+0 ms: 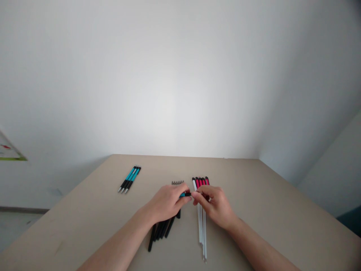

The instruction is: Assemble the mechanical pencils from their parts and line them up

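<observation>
My left hand (166,203) and my right hand (213,205) meet over the middle of the beige table (254,195). Both pinch one small pen part (186,194), teal on the left side and black on the right. Under my left hand lies a bundle of black pen barrels (162,230) with grey tips (177,183) showing beyond the fingers. Under my right hand lie several thin white refills (202,235) with red and black caps (200,181) at their far ends.
Three assembled teal-and-black pens (130,179) lie side by side at the far left of the table. A white wall rises right behind the table. A paper with a green edge (9,152) hangs at the left.
</observation>
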Demonstrator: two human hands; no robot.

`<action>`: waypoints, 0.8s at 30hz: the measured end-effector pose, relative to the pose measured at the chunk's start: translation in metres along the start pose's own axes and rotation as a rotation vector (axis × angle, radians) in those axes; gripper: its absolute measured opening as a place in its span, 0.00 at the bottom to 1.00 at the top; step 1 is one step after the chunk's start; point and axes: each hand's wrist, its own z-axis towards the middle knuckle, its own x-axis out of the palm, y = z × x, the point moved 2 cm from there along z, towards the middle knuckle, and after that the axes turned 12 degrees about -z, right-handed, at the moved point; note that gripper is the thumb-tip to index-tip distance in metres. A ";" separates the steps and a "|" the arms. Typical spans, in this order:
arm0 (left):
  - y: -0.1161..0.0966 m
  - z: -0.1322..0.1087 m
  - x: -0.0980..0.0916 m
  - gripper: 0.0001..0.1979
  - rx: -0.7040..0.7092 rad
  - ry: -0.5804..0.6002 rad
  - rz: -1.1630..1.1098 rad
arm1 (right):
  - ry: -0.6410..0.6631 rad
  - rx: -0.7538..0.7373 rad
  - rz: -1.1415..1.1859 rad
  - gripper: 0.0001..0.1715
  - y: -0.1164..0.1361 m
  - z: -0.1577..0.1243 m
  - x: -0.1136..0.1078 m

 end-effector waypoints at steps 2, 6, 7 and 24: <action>-0.001 0.000 0.000 0.11 0.035 0.009 0.009 | 0.004 0.003 0.010 0.15 0.000 0.000 0.000; -0.001 0.001 0.001 0.10 0.090 -0.003 0.011 | -0.018 -0.028 0.039 0.09 0.001 -0.002 -0.001; 0.000 0.001 0.002 0.11 0.093 -0.006 0.019 | -0.025 -0.044 0.038 0.08 0.001 -0.002 -0.001; 0.001 0.001 0.003 0.11 -0.002 -0.011 0.069 | 0.032 -0.015 -0.106 0.24 0.002 0.001 -0.001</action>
